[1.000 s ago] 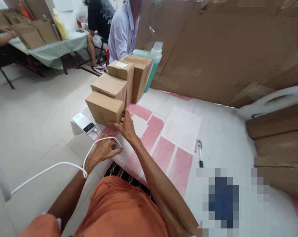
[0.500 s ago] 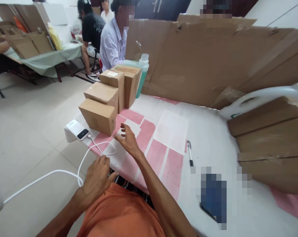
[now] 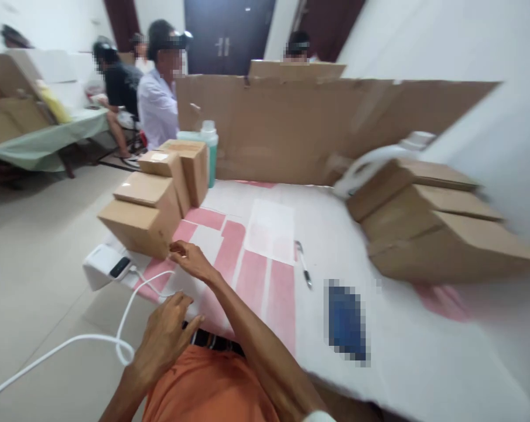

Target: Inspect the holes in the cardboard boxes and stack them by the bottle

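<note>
The worktop (image 3: pixel 423 357) fills most of the view, its covering patterned in white and pink. A tall cardboard panel (image 3: pixel 291 129) stands along its far side. Beyond, at left, are a green-covered table (image 3: pixel 27 146), a person in a pale shirt (image 3: pixel 157 111) and one in a dark top (image 3: pixel 122 88).

At right, three cartons (image 3: pixel 405 217) lean together in a slanted row, with a white jug (image 3: pixel 365 163) behind them. At left, a row of boxes (image 3: pixel 146 187) runs back from the near side; the nearest box (image 3: pixel 135 228) sits by the worktop's left edge. A bottle of green liquid (image 3: pixel 212 152) stands at the row's far end.

The left hand (image 3: pixel 168 325) is at the near edge, fingers spread and thumb well apart. The right hand (image 3: pixel 190 259) reaches across to the nearest box's lower right corner, fingers loosely bent and parted; whether they touch the cardboard, I cannot tell.

A pale sheet (image 3: pixel 271 231) lies mid-worktop. Nearer is a blue thing (image 3: pixel 346 322), too pixelated to identify. A white power bank (image 3: pixel 102 264) with a dark display rests at the left edge, just beside the nearest box. A pen (image 3: pixel 304 265) lies just right of the sheet. From the power bank a thin white cable (image 3: pixel 89 336) loops past the left hand and over the edge.
</note>
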`<state>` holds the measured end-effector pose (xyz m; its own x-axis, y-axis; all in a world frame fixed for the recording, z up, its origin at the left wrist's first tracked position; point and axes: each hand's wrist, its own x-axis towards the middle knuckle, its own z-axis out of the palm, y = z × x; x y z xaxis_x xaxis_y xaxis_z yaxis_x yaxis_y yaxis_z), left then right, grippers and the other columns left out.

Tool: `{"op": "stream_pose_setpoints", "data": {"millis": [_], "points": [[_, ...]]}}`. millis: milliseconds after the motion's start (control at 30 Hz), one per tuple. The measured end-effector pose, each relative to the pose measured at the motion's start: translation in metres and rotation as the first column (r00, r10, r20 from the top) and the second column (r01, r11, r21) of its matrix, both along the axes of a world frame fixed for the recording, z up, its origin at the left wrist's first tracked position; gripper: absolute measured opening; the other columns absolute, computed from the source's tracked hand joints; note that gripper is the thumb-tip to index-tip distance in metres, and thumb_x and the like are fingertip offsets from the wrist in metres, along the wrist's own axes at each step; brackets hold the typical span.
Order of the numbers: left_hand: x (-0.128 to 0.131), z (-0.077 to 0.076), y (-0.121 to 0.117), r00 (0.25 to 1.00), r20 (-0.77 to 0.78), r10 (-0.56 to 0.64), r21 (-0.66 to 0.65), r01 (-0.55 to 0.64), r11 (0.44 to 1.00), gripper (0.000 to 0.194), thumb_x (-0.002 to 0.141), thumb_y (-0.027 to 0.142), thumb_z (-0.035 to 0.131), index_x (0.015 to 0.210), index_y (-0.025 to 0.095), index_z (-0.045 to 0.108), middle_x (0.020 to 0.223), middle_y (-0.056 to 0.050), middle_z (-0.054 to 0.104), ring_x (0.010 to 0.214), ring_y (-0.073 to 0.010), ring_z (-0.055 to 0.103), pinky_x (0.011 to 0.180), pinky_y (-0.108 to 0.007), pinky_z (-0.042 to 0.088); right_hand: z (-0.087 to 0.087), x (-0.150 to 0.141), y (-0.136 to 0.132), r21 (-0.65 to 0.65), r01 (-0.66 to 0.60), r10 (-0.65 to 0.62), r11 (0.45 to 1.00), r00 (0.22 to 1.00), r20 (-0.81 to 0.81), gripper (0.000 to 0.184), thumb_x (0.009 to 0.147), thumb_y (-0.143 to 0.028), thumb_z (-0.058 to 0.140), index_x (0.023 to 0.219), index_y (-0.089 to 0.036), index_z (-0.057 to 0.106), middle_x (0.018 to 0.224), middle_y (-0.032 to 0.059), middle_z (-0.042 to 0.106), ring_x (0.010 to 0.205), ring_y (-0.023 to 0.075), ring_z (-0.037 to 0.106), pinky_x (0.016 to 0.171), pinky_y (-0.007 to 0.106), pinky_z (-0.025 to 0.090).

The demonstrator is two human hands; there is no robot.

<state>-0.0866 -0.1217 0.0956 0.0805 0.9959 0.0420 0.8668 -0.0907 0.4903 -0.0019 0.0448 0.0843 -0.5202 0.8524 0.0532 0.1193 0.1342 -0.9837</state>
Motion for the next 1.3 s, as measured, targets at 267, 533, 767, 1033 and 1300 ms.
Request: {"op": "stream_pose_setpoints", "data": {"millis": [267, 533, 767, 1033, 1300], "points": [[0.076, -0.003, 0.043, 0.839, 0.433, -0.33, -0.105, 0.41, 0.906, 0.034, 0.095, 0.057, 0.059, 0.107, 0.031, 0.076, 0.101, -0.007, 0.078, 0.09, -0.0273, 0.075, 0.076, -0.039, 0.062, 0.012, 0.259, -0.051, 0.207, 0.827, -0.84, 0.523, 0.542, -0.042, 0.033, 0.091, -0.05, 0.063, 0.109, -0.023, 0.07, 0.114, 0.009, 0.076, 0.101, 0.0234, 0.072, 0.082, 0.038, 0.061], [0.183, 0.011, 0.092, 0.677, 0.594, -0.435, -0.054, 0.573, 0.818, 0.029, 0.096, 0.048, 0.061, 0.106, 0.026, 0.077, 0.105, -0.006, 0.079, 0.087, -0.0211, 0.075, 0.075, -0.033, 0.06, 0.014, 0.513, -0.08, 0.11, 0.964, -0.969, -0.242, -0.233, -0.088, 0.058, 0.089, -0.068, 0.048, 0.119, -0.02, 0.059, 0.127, 0.0155, 0.065, 0.121, 0.0287, 0.061, 0.098, 0.049, 0.054], [0.266, 0.014, 0.137, 0.625, 0.651, -0.431, -0.072, 0.615, 0.785, 0.033, 0.096, 0.046, 0.06, 0.113, 0.023, 0.074, 0.117, -0.009, 0.077, 0.099, -0.0229, 0.074, 0.085, -0.036, 0.06, -0.001, 0.6, 0.007, -0.159, 0.979, -0.981, -0.131, -0.151, -0.119, 0.06, 0.098, -0.07, 0.032, 0.11, -0.022, 0.067, 0.123, 0.0173, 0.069, 0.117, 0.0276, 0.067, 0.095, 0.048, 0.056], [0.371, -0.008, 0.209, 0.579, 0.747, -0.326, -0.033, 0.523, 0.852, 0.079, 0.097, 0.066, 0.054, 0.16, 0.02, 0.041, 0.168, -0.02, 0.04, 0.15, -0.0362, 0.047, 0.12, -0.055, 0.042, -0.042, 0.59, -0.01, -0.226, 0.973, -0.982, 0.034, -0.009, -0.187, 0.091, 0.074, -0.104, 0.031, 0.087, -0.023, 0.072, 0.092, 0.0094, 0.073, 0.096, 0.028, 0.07, 0.083, 0.043, 0.058], [0.438, -0.004, 0.234, 0.502, 0.793, -0.345, -0.038, 0.606, 0.794, 0.09, 0.093, 0.076, 0.053, 0.16, 0.016, 0.043, 0.166, -0.021, 0.045, 0.155, -0.0387, 0.04, 0.129, -0.054, 0.029, -0.045, 0.513, -0.035, -0.246, 0.949, -0.952, 0.199, 0.128, -0.278, 0.096, 0.078, -0.101, 0.034, 0.133, -0.031, 0.067, 0.147, 0.0094, 0.065, 0.135, 0.0303, 0.059, 0.107, 0.049, 0.048]]}}
